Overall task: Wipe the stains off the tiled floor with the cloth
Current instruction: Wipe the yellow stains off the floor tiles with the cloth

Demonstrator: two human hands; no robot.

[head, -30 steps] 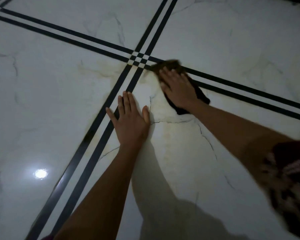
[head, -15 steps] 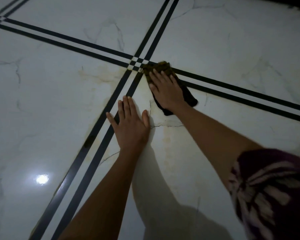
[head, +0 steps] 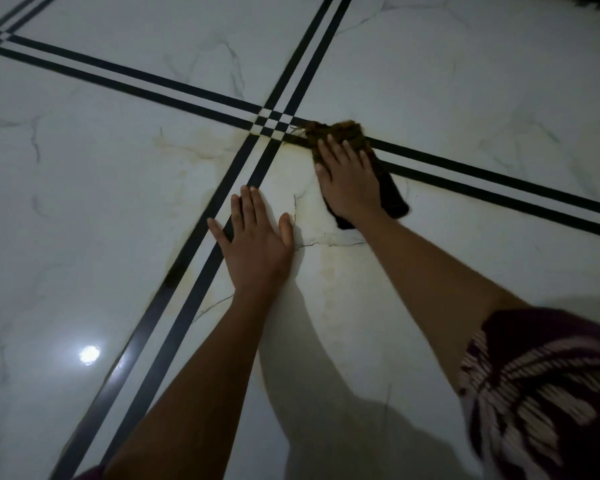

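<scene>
Right hand (head: 352, 181) flat, pressing cloth (head: 388, 188) on floor (head: 118, 202), left hand (head: 255, 240) splayed open.

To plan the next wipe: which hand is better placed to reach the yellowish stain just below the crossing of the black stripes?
Right. The right hand presses the cloth flat, just beside the yellowish stain. The left hand lies bare on the floor, without cloth.

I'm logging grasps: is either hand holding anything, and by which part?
Nothing is gripped. The right hand presses flat on the middle of the cloth, fingers straight; the left hand rests flat on the floor.
</scene>
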